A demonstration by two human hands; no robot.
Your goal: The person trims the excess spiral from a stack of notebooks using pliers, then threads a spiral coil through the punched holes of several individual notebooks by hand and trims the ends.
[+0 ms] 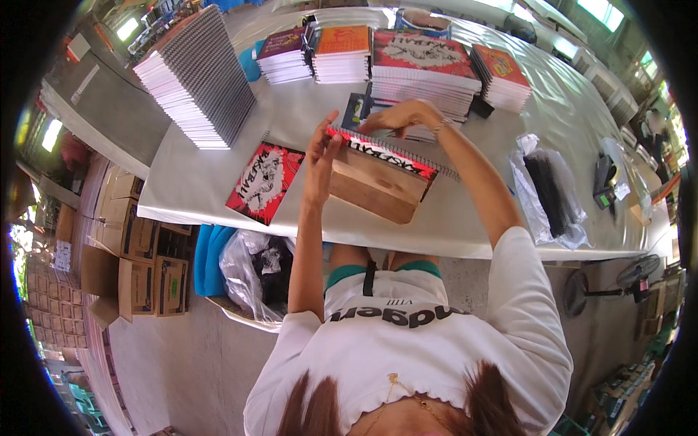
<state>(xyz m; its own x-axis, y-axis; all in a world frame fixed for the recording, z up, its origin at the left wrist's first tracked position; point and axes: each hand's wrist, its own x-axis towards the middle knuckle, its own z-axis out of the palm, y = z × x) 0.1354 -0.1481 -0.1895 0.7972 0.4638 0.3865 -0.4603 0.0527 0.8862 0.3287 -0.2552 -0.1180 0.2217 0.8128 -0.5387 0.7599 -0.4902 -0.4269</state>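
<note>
A red, black and white spiral notebook [378,150] lies against a wooden block [374,185] near the table's front edge, its coil running along the far edge and sticking out past the right end. My left hand [321,156] grips the notebook's left end, thumb on the near side. My right hand [401,116] reaches over the far edge, fingers bent down at the coil's left part. Something small and dark may be in its fingers, but I cannot make it out. Another red notebook [266,182] lies flat to the left of my left hand.
A tall stack of coil-bound notebooks [196,80] stands at the left. Red-covered stacks [422,62], an orange-topped stack [342,54] and a purple-topped stack [283,54] line the back. Black coils in a plastic bag [549,190] lie at the right. Cardboard boxes [138,254] stand on the floor.
</note>
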